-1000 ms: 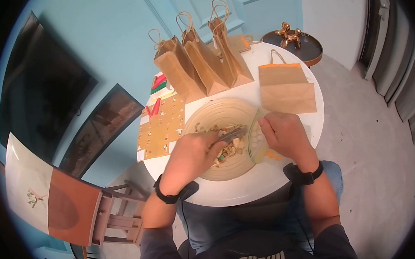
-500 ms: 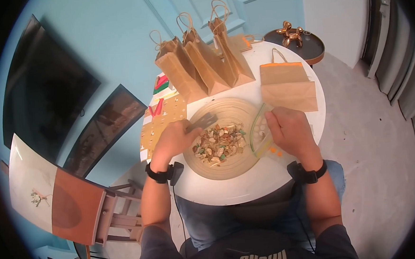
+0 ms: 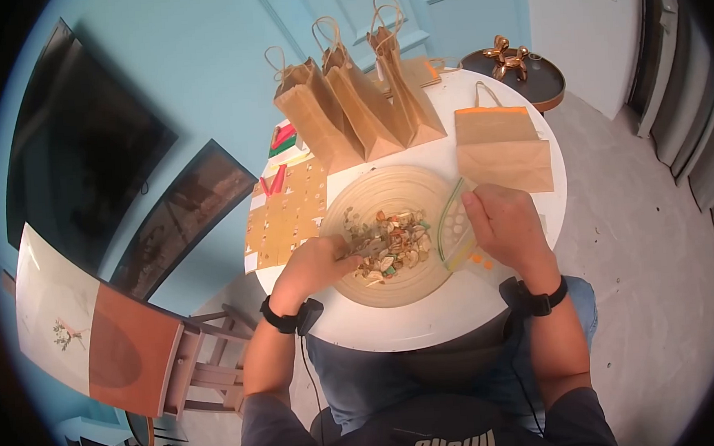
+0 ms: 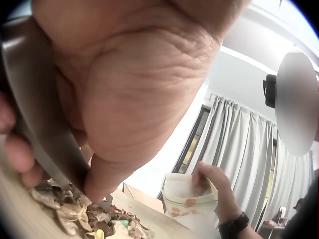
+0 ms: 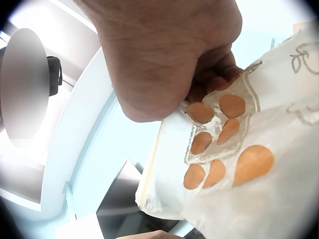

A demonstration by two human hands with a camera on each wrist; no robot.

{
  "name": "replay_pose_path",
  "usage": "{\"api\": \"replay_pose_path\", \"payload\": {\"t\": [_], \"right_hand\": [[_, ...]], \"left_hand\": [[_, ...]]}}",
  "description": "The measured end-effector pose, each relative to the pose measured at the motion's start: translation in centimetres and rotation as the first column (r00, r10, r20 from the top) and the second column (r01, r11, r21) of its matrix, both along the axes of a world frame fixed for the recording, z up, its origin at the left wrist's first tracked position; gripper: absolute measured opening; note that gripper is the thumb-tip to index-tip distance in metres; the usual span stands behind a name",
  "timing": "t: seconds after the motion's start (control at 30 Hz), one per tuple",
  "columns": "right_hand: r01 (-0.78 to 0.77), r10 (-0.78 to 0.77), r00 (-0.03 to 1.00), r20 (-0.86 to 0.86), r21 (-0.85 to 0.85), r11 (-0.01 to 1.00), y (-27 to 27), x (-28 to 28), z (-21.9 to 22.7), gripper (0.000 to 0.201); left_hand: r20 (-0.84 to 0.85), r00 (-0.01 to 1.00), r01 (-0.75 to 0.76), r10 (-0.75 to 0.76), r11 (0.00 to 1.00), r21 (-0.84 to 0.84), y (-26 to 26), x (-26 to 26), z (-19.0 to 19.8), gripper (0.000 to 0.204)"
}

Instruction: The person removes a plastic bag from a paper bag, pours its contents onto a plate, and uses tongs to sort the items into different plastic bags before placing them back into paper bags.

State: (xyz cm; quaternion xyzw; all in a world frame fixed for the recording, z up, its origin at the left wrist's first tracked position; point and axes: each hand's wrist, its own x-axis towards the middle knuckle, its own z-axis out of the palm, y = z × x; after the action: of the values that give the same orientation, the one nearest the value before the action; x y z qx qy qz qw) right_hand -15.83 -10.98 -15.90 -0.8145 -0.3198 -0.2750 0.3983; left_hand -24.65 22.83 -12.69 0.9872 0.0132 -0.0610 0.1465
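My left hand (image 3: pixel 319 264) grips metal tongs (image 4: pixel 42 107) at the left side of a heap of mixed dried pieces (image 3: pixel 396 253). The tong tips reach into that heap, partly hidden by the hand and blending with it. The heap lies in a wide, round beige dish (image 3: pixel 371 188) and has brown, cream and green bits. Right of the dish, my right hand (image 3: pixel 506 224) pinches the top edge of a zip bag (image 3: pixel 457 231) and holds it upright with its mouth toward the dish. Orange round spots (image 5: pixel 253 164) show on the bag's pale side.
Three upright brown paper bags (image 3: pixel 366 112) stand behind the dish, and a flat paper bag (image 3: pixel 504 153) lies at the right. A patterned sheet (image 3: pixel 287 215) with pink clips (image 3: pixel 273 181) is at the left of the white round table (image 3: pixel 388 331). Behind stands a side table with a balloon-dog figure (image 3: pixel 506 60).
My left hand swung the tongs left, away from the bag side, and then lowered them to the heap's left part. The right hand keeps its hold on the zip bag.
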Motion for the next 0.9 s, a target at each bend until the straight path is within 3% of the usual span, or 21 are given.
{"api": "replay_pose_path", "payload": {"t": [0.23, 0.63, 0.9], "right_hand": [[-0.001, 0.001, 1.000, 0.001, -0.008, 1.000, 0.1, 0.1, -0.2, 0.036], [-0.002, 0.001, 1.000, -0.011, -0.026, 1.000, 0.1, 0.0, -0.4, 0.036], [-0.013, 0.013, 1.000, -0.015, -0.012, 1.000, 0.1, -0.1, -0.2, 0.035]], "left_hand": [[-0.009, 1.000, -0.020, 0.020, 0.999, 0.040, -0.1, -1.0, -0.1, 0.038], [0.222, 0.974, 0.051, -0.045, 0.998, -0.022, 0.1, -1.7, -2.1, 0.029], [0.237, 0.972, 0.011, -0.003, 0.999, -0.034, 0.0, -1.3, -1.1, 0.023]]}}
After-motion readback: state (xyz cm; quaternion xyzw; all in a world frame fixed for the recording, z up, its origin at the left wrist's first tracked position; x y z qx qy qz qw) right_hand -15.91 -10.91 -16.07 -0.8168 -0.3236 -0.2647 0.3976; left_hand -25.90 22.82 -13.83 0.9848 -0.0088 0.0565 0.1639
